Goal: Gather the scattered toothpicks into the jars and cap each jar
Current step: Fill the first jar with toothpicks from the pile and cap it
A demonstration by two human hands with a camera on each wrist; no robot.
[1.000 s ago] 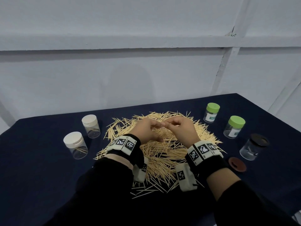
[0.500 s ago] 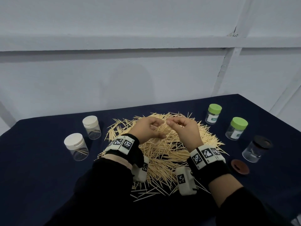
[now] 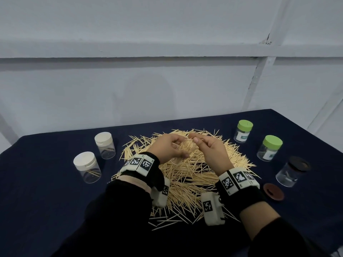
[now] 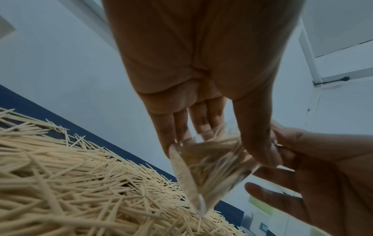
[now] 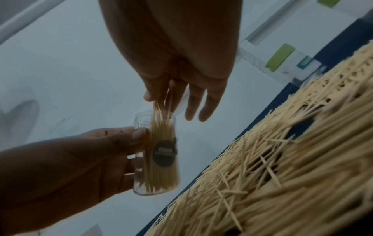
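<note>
A wide pile of loose toothpicks (image 3: 185,175) covers the middle of the dark blue table (image 3: 46,182). Above it my left hand (image 3: 178,147) grips a clear lidless jar (image 5: 157,153), part filled with upright toothpicks; this jar (image 4: 210,167) is tilted, with its mouth towards my right hand. At that mouth my right hand (image 3: 196,141) pinches a small bunch of toothpicks (image 5: 161,103) between thumb and fingers, their lower ends inside the jar. From the head view the jar (image 3: 187,147) is mostly hidden between the two hands.
Two white-capped jars (image 3: 84,166) (image 3: 104,145) stand on the left. On the right stand two green-capped jars (image 3: 244,133) (image 3: 270,148) and a dark-lidded jar (image 3: 292,171). A loose brown lid (image 3: 273,192) lies on the cloth near my right wrist.
Both hands stay together over the pile. The right hand's fingers have shifted slightly at the jar's mouth.
</note>
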